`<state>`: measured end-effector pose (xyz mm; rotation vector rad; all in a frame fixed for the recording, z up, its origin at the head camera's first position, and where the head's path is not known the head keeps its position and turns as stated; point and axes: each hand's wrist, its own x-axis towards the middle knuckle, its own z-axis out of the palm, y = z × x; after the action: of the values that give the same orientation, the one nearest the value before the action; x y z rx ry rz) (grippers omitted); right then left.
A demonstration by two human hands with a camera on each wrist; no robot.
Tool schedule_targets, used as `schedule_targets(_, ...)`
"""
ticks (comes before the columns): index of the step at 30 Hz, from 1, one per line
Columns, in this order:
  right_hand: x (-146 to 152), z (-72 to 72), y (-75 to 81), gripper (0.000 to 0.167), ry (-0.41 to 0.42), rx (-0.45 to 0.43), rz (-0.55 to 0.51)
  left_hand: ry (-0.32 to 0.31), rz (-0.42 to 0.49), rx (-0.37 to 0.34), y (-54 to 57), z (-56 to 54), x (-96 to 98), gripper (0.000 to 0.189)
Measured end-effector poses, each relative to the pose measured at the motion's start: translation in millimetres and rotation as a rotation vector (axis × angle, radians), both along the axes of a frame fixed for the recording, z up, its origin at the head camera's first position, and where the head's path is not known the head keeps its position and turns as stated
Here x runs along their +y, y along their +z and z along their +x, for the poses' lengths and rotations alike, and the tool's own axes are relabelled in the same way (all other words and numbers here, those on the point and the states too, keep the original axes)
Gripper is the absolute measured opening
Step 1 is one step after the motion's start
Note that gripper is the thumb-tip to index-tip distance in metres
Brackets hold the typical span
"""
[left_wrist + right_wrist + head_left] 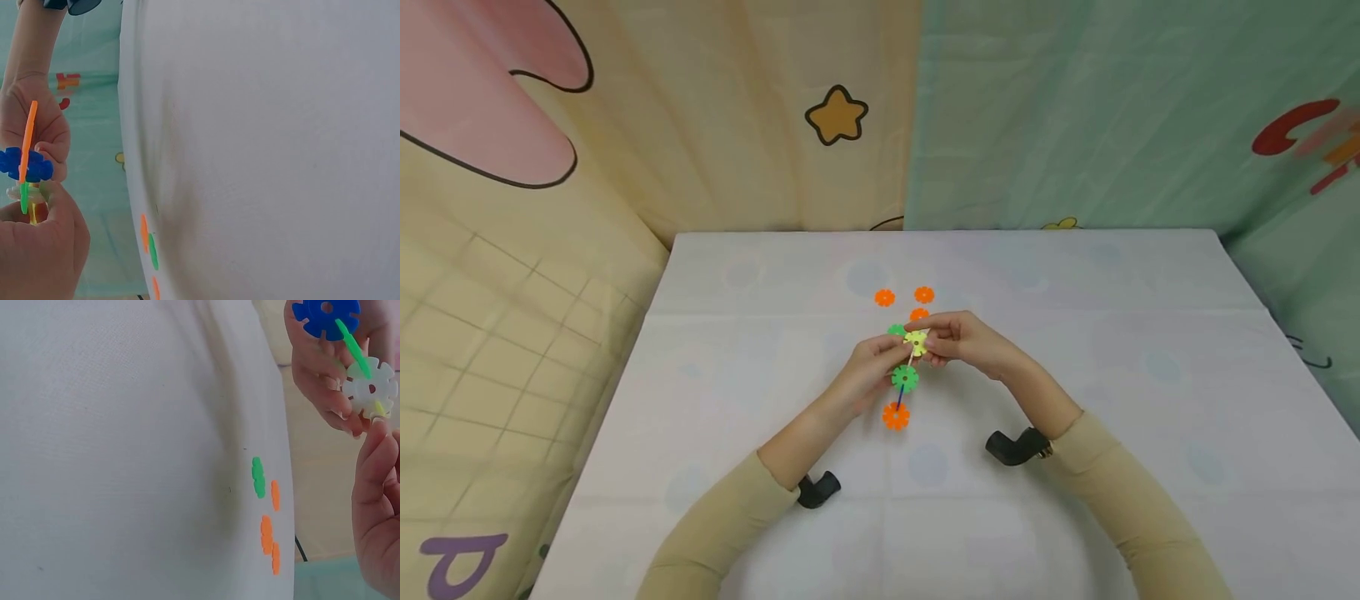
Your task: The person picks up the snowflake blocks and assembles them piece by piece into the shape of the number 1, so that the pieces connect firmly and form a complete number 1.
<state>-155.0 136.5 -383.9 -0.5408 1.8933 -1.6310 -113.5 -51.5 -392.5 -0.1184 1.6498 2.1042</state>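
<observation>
In the head view, a chain of interlocked snowflake discs (905, 375) is held above the white table (1075, 500), between the two hands. The left hand (871, 367) is curled round the chain's upper part from the left, and the right hand (958, 340) pinches the yellow disc (917, 341) at the chain's top with thumb and forefinger. Below the fingers, a green disc (905, 378) and an orange disc (895, 415) hang free, joined by a blue piece seen edge-on. Just beyond the hands, loose orange discs (885, 297) lie on the cloth, and a loose green disc (896, 330) is partly hidden behind the left fingers. In the left wrist view, the chain is seen edge-on: the orange disc (28, 140) and a blue disc (25, 164) stand above the left hand (37, 250), whose curled fingers are closed on the chain's lower end, while the right hand (31, 122) lies behind the pieces. Loose discs (149, 244) are seen at the table's edge. In the right wrist view, the blue disc (326, 315) and a white disc (371, 388) are held against the fingertips of the left hand (325, 369), and a thin green disc slants between them. The right hand (378, 506) is raised beneath, its fingertip touching the white disc's lower rim. The loose pieces (267, 512) lie on the table, well apart from both hands.
</observation>
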Motion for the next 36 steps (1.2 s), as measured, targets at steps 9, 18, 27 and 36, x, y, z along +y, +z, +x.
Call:
schedule_targets(9, -5.5, 2.1, 0.0, 0.036, -0.017, -0.031, -0.007, 0.012, 0.003, -0.004, -3.3, -0.3, -1.8, 0.021)
schedule_targets(18, -7.6, 0.0, -5.8, 0.037, -0.037, -0.050, -0.019, 0.031, -0.041, -0.005, -6.3, -1.3, -4.9, 0.019)
schedule_targets(27, -0.2, -8.4, -14.9, 0.037, -0.173, -0.081, 0.015, 0.045, -0.071, -0.005, -8.0, -2.0, -8.4, 0.015)
schedule_targets(36, 3.7, -29.6, -21.3, 0.035, -0.419, -0.144, 0.057, 0.042, -0.073, -0.024, -6.5, -4.4, -8.4, 0.014)
